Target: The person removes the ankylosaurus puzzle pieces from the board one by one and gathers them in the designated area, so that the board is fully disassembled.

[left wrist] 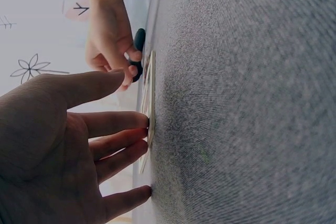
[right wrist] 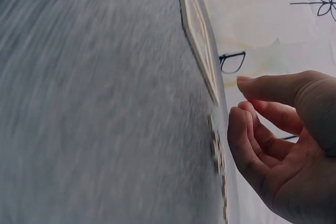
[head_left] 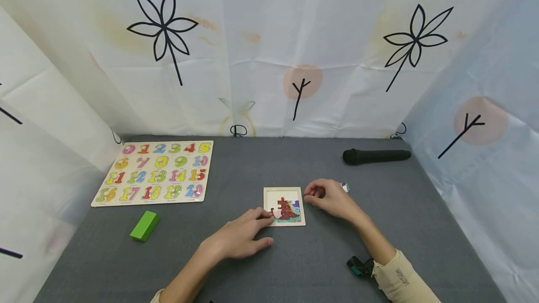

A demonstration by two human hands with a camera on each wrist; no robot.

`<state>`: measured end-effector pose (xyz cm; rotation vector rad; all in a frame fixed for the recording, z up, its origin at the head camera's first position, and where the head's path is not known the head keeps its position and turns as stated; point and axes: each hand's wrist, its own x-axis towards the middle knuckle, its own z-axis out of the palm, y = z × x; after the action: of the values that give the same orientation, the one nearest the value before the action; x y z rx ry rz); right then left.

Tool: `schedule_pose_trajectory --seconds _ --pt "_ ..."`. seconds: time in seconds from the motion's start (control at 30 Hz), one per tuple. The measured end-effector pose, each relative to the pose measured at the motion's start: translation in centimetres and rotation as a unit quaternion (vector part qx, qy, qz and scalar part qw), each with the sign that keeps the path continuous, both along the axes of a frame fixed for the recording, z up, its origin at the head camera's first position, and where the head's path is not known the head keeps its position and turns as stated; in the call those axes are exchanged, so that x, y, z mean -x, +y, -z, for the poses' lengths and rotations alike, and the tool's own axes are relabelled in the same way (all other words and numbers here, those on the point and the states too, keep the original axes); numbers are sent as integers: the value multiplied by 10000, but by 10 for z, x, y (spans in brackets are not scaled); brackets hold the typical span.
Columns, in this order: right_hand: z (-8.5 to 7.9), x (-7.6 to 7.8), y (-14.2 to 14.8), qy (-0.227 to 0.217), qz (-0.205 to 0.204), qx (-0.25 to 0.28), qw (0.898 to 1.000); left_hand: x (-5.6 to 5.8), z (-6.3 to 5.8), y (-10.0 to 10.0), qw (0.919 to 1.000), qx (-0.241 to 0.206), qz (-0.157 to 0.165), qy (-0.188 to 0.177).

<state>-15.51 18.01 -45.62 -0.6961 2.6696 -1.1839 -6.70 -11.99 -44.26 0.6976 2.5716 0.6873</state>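
Note:
A small wooden jigsaw puzzle (head_left: 283,194) lies in the middle of the table, partly filled with pieces showing a reddish-brown dinosaur. My left hand (head_left: 242,237) rests at its left side, its fingertips touching the lower left part and its thumb held apart. Just off the puzzle's right edge is my right hand (head_left: 332,196), fingers bent, with nothing visible between thumb and fingertips. Loose puzzle pieces (right wrist: 217,153) lie on the table below the right hand in the right wrist view. In the head view, that hand mostly hides them; one piece (head_left: 345,187) shows behind it.
A number puzzle board (head_left: 155,172) lies at the back left, and a green block (head_left: 145,226) sits in front of it. A black microphone (head_left: 376,155) lies at the back right. A printed white curtain (head_left: 261,50) stands behind the grey table (head_left: 320,265).

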Motion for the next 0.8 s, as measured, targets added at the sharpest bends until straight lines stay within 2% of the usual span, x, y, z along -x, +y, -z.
schedule_pose_trajectory --seconds 0.2,0.53,0.8 --pt "-3 1 -17 -435 -326 351 9979 1 1 -1 10000 -26 6 5" --pt "-1 2 -41 -503 -878 605 9930 1 2 -1 10000 -55 29 70" --pt "2 4 -55 -736 -886 588 9916 2 1 -2 9999 -98 44 66"
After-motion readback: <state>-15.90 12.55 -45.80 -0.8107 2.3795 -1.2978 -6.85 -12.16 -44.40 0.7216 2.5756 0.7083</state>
